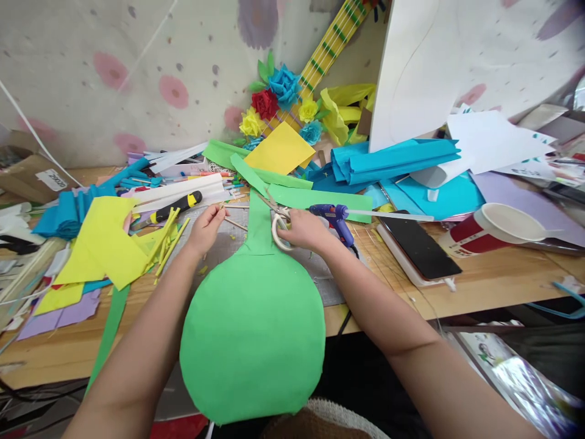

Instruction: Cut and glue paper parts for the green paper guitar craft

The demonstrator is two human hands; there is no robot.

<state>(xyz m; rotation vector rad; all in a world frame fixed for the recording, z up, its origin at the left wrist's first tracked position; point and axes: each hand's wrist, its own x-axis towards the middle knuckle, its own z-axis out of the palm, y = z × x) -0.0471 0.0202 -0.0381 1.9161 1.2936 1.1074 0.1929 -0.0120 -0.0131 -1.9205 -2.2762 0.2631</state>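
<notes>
A green banjo-shaped cutout (253, 329) spans the table's front edge, its round body nearest me and its straight neck pointing away. My right hand (307, 230) is closed around the white-handled scissors (280, 235), whose blades reach over the green neck. On the left of the neck, my left hand (208, 230) pinches the end of a thin tan stick (235, 224); its fingertips partly hide it. Just beyond my right hand lies a purple glue gun (336, 218) with a long white glue stick in its back.
Left are a yellow-black utility knife (177, 206), yellow paper (103, 241) and rolled yellow strips. Blue crepe paper (395, 161), a phone (418, 244) and a paper cup (496, 228) are right. A yellow paper guitar with flowers leans behind, beside a white board (411, 67).
</notes>
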